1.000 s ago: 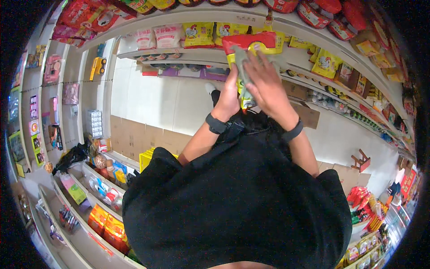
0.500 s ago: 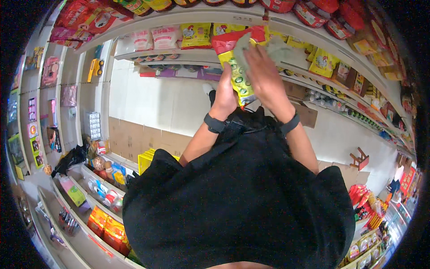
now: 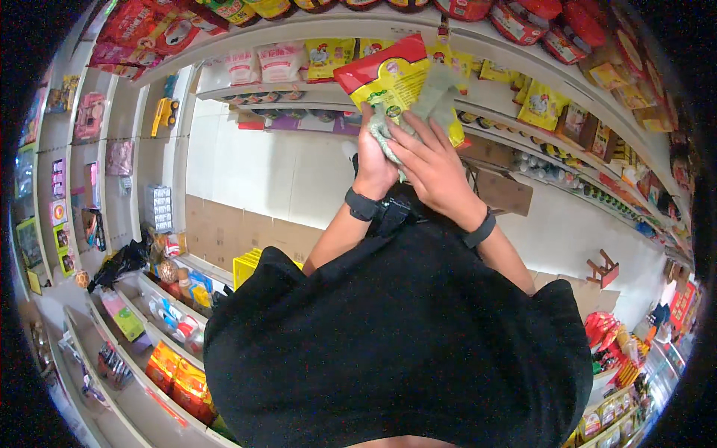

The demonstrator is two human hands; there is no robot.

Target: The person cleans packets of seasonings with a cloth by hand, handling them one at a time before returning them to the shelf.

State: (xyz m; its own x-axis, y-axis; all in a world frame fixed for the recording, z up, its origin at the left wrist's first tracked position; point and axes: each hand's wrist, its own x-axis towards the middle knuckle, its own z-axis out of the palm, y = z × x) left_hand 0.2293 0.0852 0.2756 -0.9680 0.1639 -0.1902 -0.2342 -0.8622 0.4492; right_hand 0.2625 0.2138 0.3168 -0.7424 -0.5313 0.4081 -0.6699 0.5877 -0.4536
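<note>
A red and yellow plastic packet is tilted up in front of my chest, over the aisle and close to the shelf edge. My left hand grips its lower left part, thumb up along the side. A grey-green cloth lies over the packet's right side and bunches between my hands. My right hand holds the cloth against the packet, its fingers laid across the front. The packet's bottom is hidden behind my hands and the cloth.
Ahead, a shelf carries white bags and yellow packets. Red-lidded jars line the shelf above. A yellow crate stands on the floor at left, a small stool at right. Shelves with toys run along the left.
The packet has turned and tipped, so more of its printed yellow face shows. My right hand has come down nearer my left, and the cloth now bunches between them.
</note>
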